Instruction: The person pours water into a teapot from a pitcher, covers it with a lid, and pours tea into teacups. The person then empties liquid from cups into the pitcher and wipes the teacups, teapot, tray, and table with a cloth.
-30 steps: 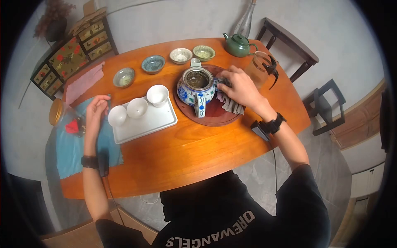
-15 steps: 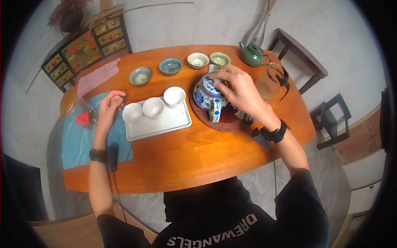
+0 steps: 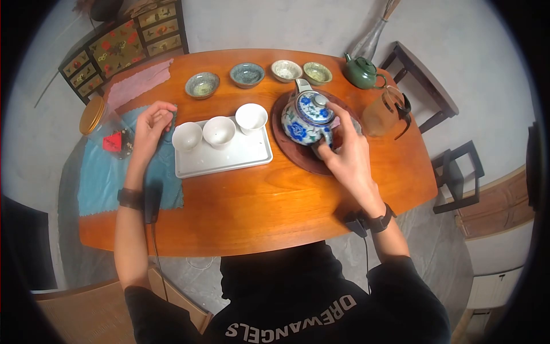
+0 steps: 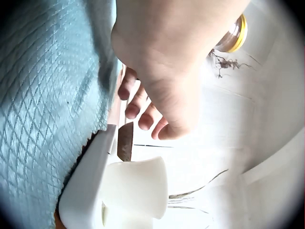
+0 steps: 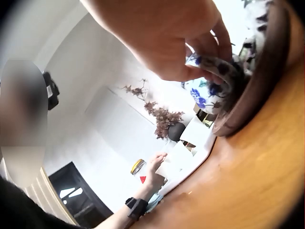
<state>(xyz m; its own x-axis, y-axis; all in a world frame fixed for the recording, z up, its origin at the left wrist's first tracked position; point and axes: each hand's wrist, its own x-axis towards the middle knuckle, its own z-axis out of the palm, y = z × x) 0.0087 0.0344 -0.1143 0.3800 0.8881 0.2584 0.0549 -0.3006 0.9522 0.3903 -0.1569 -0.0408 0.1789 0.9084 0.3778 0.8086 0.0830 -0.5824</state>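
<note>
A blue-and-white flowered teapot [image 3: 298, 127] stands on a round brown tray [image 3: 278, 125], its lid [image 3: 314, 109] on top. My right hand [image 3: 352, 163] grips the teapot by its handle [image 5: 218, 66], the thumb against it and the index finger reaching up toward the lid. Over the blue cloth [image 3: 106, 186], my left hand [image 3: 150, 131] hovers with loosely curled fingers and holds nothing. Beside it, a white tray [image 3: 223, 163] carries three white cups [image 3: 219, 133]. In the left wrist view one cup [image 4: 138, 186] shows below the hand.
Several small bowls [image 3: 247, 75] line the far side of the table. A green teapot [image 3: 362, 72] and a glass pitcher [image 3: 378, 116] stand at the right. A gold-lidded jar [image 3: 93, 116] is at the left, near a pink cloth [image 3: 139, 81].
The teapot was uncovered a second ago; my right hand set the lid on it, then moved down to the handle. The teapot has turned slightly. My left hand stays idle.
</note>
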